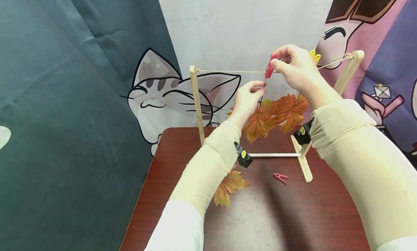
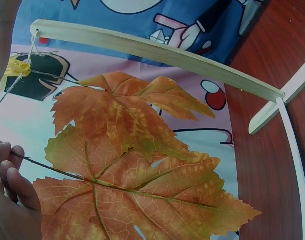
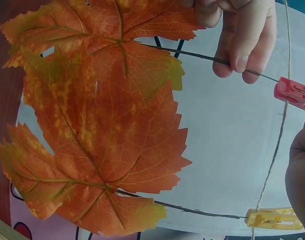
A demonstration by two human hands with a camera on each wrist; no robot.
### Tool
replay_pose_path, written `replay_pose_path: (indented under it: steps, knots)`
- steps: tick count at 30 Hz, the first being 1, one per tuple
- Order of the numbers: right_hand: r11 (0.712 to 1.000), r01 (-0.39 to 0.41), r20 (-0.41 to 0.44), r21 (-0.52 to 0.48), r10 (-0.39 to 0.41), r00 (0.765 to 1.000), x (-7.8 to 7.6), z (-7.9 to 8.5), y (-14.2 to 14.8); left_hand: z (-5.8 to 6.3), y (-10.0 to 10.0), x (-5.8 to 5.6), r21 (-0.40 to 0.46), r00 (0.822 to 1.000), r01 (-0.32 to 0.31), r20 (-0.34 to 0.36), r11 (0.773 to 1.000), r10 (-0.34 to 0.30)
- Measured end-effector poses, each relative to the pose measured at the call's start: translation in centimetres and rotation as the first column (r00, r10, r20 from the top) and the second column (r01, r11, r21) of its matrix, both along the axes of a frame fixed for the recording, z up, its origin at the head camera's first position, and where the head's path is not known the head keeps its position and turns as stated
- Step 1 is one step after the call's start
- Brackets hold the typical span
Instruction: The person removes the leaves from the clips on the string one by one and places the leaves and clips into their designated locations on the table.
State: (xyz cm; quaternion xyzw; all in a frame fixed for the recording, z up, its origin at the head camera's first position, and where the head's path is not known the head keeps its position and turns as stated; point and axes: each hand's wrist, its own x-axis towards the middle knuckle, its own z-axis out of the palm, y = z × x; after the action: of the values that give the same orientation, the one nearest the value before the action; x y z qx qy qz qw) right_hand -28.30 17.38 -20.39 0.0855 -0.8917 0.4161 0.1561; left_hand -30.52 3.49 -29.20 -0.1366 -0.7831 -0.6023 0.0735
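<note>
My left hand [image 1: 245,102] pinches the dark stem [image 3: 192,54] of an orange artificial maple leaf [image 2: 142,192] between thumb and fingers. Just above it, my right hand [image 1: 297,68] grips a red clothespin [image 1: 269,67] at the string [image 1: 228,71]. In the right wrist view, the stem's tip meets the nose of this red clothespin, where the string also passes. A second orange leaf [image 3: 107,165] hangs beside the first, its stem clipped to the string by a yellow clothespin [image 3: 275,219]. The leaves overlap partly.
The string runs between a left wooden post [image 1: 197,102] and a right wooden post [image 1: 349,72], joined low by a white bar [image 1: 277,155]. On the brown table [image 1: 325,215] lie a red clothespin [image 1: 280,177] and another leaf [image 1: 229,187], partly hidden by my left arm. Printed curtains hang behind.
</note>
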Motion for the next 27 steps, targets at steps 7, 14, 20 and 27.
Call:
replay_pose_path:
  steps: [7,14,20,27]
  knots:
    - [1.0,0.016,-0.019,-0.013,-0.016,1.0,-0.04,0.06,-0.02,0.12,-0.12,-0.01,-0.016,1.0,-0.006,-0.003,1.0,0.006]
    - [0.999,0.034,-0.042,-0.019,-0.034,0.999,0.04,0.36,-0.04,0.04,-0.24,-0.14,0.0,1.0,-0.002,-0.023,1.0,0.002]
    - [0.998,0.06,-0.072,-0.001,-0.06,0.996,0.08,0.52,0.06,0.05,-0.34,-0.08,-0.012,1.0,0.005,-0.019,1.0,-0.005]
    - [0.996,0.094,-0.063,-0.005,-0.094,0.994,0.22,0.58,0.2,0.3,-0.09,0.35,-0.024,0.999,-0.006,-0.034,1.0,0.005]
